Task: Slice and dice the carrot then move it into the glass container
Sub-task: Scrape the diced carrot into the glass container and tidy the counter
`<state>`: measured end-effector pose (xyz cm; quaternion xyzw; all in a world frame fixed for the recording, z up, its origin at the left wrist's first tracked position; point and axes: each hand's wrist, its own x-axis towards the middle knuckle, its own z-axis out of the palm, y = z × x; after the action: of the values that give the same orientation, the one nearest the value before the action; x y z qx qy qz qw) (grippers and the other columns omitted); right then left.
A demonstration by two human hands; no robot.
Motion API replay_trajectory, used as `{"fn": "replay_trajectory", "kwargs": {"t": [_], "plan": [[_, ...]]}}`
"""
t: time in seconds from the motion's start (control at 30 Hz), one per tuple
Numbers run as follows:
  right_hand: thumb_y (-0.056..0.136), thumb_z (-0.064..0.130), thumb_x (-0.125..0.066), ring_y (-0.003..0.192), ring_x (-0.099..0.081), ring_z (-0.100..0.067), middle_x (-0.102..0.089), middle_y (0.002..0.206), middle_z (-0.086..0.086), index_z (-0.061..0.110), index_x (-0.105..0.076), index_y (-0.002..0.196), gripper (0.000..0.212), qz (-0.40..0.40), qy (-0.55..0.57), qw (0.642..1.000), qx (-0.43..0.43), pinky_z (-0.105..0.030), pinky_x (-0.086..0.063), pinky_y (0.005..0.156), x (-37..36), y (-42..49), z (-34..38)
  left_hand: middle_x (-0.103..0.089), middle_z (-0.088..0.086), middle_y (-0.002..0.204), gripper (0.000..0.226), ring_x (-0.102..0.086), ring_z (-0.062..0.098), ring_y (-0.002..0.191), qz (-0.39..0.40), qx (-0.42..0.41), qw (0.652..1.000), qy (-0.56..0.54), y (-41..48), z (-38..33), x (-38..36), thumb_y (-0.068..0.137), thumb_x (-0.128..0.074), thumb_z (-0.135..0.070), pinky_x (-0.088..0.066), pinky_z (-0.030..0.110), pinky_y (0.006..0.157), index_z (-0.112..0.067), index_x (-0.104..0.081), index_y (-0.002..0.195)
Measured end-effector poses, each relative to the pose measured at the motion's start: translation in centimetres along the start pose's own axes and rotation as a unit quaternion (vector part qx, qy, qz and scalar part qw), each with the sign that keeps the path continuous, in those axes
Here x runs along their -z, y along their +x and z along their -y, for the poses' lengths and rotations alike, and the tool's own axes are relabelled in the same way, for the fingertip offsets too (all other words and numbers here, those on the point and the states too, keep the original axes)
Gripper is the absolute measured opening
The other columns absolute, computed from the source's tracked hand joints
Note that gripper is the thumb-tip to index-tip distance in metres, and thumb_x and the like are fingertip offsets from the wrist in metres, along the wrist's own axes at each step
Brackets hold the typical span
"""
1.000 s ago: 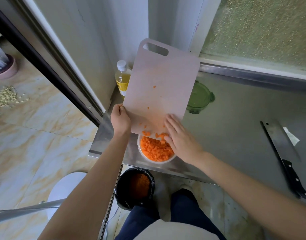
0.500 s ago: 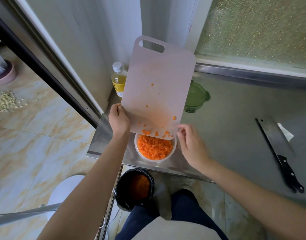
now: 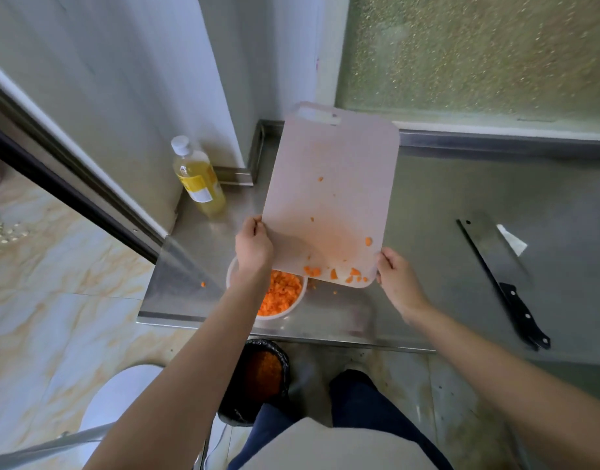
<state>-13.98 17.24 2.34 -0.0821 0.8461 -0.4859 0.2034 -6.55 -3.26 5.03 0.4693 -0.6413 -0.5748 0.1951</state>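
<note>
The cutting board (image 3: 332, 198) is being held steeply tilted over the steel surface (image 3: 444, 232), its left edge being gripped by the curled fingers of the left hand (image 3: 252, 244) and its lower right corner being pinched by the right hand (image 3: 398, 279). The slicing and dicing is being judged as finished: the glass container (image 3: 300, 296), standing near the surface's front left corner, is being shown well filled with diced carrot (image 3: 280, 296). Only the clearing of the last bits (image 3: 332, 273) is being left to do. The board's lower edge is being held mostly just to the right of the container.

Being counted: one board, one container, and one knife (image 3: 502, 276) lying well apart toward the right edge. One bottle (image 3: 198, 179) is being seen at the back left corner, and one bin (image 3: 257, 378) on the floor below the front edge. About six bits are being counted along the board's lower edge, three higher up, and one stray bit (image 3: 203, 284) by the left edge.
</note>
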Motion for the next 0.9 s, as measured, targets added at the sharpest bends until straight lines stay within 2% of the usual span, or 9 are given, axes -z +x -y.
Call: {"fn": "replay_trajectory", "kwargs": {"t": [0.07, 0.2, 0.3, 0.43, 0.5, 0.6, 0.67, 0.77, 0.9], "plan": [[0.101, 0.008, -0.035, 0.059, -0.039, -0.011, -0.045, 0.064, 0.001, 0.018, -0.045, 0.071, 0.033, -0.027, 0.016, 0.999, -0.026, -0.025, -0.030, 0.058, 1.6, 0.1, -1.2, -0.060, 0.004, 0.102, 0.032, -0.050, 0.017, 0.093, 0.040, -0.023, 0.999, 0.027, -1.0, 0.0, -1.7, 0.097, -0.033, -0.006, -0.038, 0.026, 0.077, -0.007, -0.061, 0.114], [0.102, 0.013, -0.033, 0.086, -0.051, -0.019, -0.059, 0.096, -0.010, 0.014, -0.053, 0.097, 0.021, -0.074, 0.053, 0.991, -0.099, -0.029, -0.038, 0.073, 4.9, 0.3, -4.2, -0.062, 0.004, 0.104, 0.030, -0.055, 0.019, 0.094, 0.115, -0.066, 0.986, 0.104, -3.0, 0.2, -5.3, 0.098, -0.038, -0.009, -0.044, 0.028, 0.076, -0.009, -0.060, 0.117], [0.102, 0.014, -0.032, 0.093, -0.052, -0.022, -0.059, 0.102, -0.012, 0.012, -0.054, 0.105, 0.022, -0.101, 0.052, 0.985, -0.133, -0.031, -0.039, 0.078, 7.4, 0.2, -6.2, -0.056, 0.011, 0.128, 0.035, -0.052, 0.028, 0.115, 0.144, -0.091, 0.968, 0.183, -3.9, 1.3, -7.5, 0.098, -0.036, -0.010, -0.038, 0.028, 0.089, -0.010, -0.053, 0.129], [0.100, 0.012, -0.033, 0.090, -0.048, -0.020, -0.057, 0.096, -0.008, 0.013, -0.053, 0.101, 0.021, -0.143, 0.062, 0.972, -0.174, -0.027, -0.035, 0.064, 10.6, 0.1, -8.3, -0.045, 0.012, 0.136, 0.036, -0.050, 0.032, 0.117, 0.228, -0.141, 0.921, 0.282, -5.3, 3.0, -10.0, 0.098, -0.038, -0.010, -0.040, 0.035, 0.095, -0.009, -0.048, 0.132], [0.099, 0.009, -0.034, 0.089, -0.048, -0.020, -0.057, 0.094, -0.011, 0.008, -0.056, 0.099, 0.022, -0.157, 0.069, 0.967, -0.191, -0.027, -0.035, 0.065, 11.6, 0.2, -9.1, -0.043, 0.011, 0.138, 0.037, -0.046, 0.031, 0.121, 0.267, -0.175, 0.886, 0.335, -5.7, 4.2, -11.0, 0.097, -0.039, -0.010, -0.034, 0.034, 0.100, -0.009, -0.048, 0.133], [0.097, 0.007, -0.035, 0.086, -0.051, -0.024, -0.059, 0.093, -0.015, 0.004, -0.058, 0.094, 0.023, -0.157, 0.056, 0.961, -0.220, -0.029, -0.035, 0.070, 12.6, 0.7, -10.2, -0.035, 0.007, 0.145, 0.041, -0.032, 0.025, 0.133, 0.308, -0.224, 0.797, 0.468, -5.9, 5.5, -12.0, 0.096, -0.039, -0.012, -0.024, 0.033, 0.106, -0.015, -0.042, 0.137], [0.097, 0.006, -0.034, 0.075, -0.050, -0.024, -0.056, 0.086, -0.014, 0.006, -0.056, 0.092, 0.022, -0.142, 0.056, 0.959, -0.238, -0.028, -0.033, 0.062, 13.0, 0.9, -10.7, -0.029, 0.005, 0.147, 0.043, -0.024, 0.023, 0.136, 0.311, -0.247, 0.758, 0.518, -6.2, 6.0, -12.3, 0.095, -0.039, -0.012, -0.020, 0.033, 0.108, -0.017, -0.038, 0.138], [0.099, 0.004, -0.032, 0.058, -0.038, -0.016, -0.048, 0.073, -0.013, 0.007, -0.051, 0.082, 0.025, -0.098, 0.063, 0.959, -0.257, -0.026, -0.030, 0.054, 13.4, 1.2, -11.1, -0.031, 0.004, 0.143, 0.043, -0.025, 0.023, 0.134, 0.303, -0.258, 0.750, 0.529, -6.2, 6.1, -12.4, 0.091, -0.043, -0.012, -0.022, 0.033, 0.106, -0.018, -0.041, 0.134], [0.101, 0.007, -0.032, 0.059, -0.042, -0.014, -0.045, 0.065, -0.007, 0.009, -0.047, 0.068, 0.036, -0.031, 0.083, 0.951, -0.295, -0.015, -0.043, 0.047, 13.5, 1.0, -11.0, -0.031, 0.001, 0.144, 0.042, -0.025, 0.021, 0.134, 0.301, -0.251, 0.750, 0.533, -6.3, 6.1, -12.5, 0.092, -0.042, -0.014, -0.022, 0.033, 0.106, -0.021, -0.041, 0.133]]}}
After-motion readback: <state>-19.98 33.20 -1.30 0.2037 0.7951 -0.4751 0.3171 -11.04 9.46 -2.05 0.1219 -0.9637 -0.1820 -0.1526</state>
